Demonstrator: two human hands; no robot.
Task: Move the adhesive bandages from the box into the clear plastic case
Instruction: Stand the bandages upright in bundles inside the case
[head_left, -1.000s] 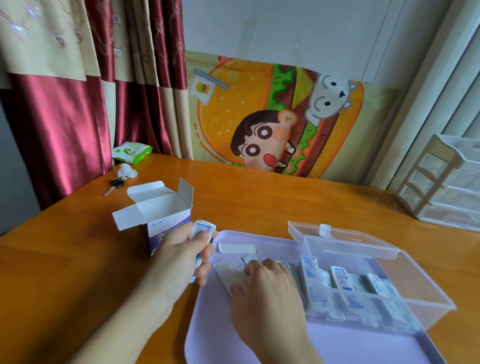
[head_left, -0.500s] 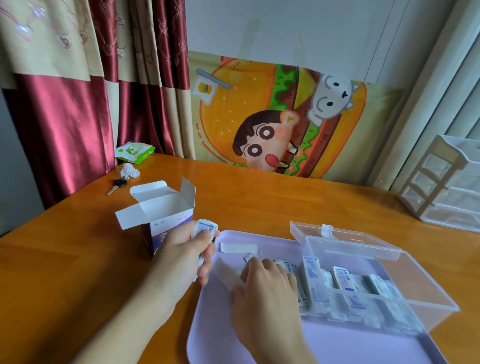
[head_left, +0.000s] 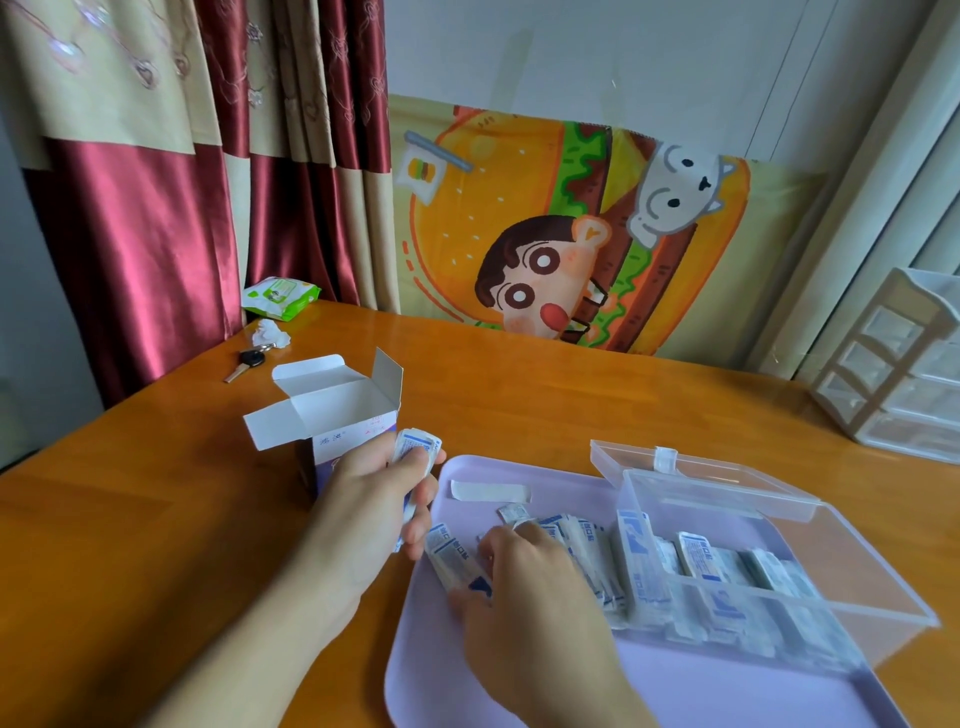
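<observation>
Right hand (head_left: 524, 577) slid back on the lilac plastic tray (head_left: 675, 691), now pinching a white-and-blue wrapped bandage (head_left: 454, 558); left hand (head_left: 374, 499) grips a bandage stack (head_left: 413, 457) beside it.

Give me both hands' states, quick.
Left hand: grips a stack of bandages.
Right hand: pinching a wrapped bandage on the tray.
</observation>
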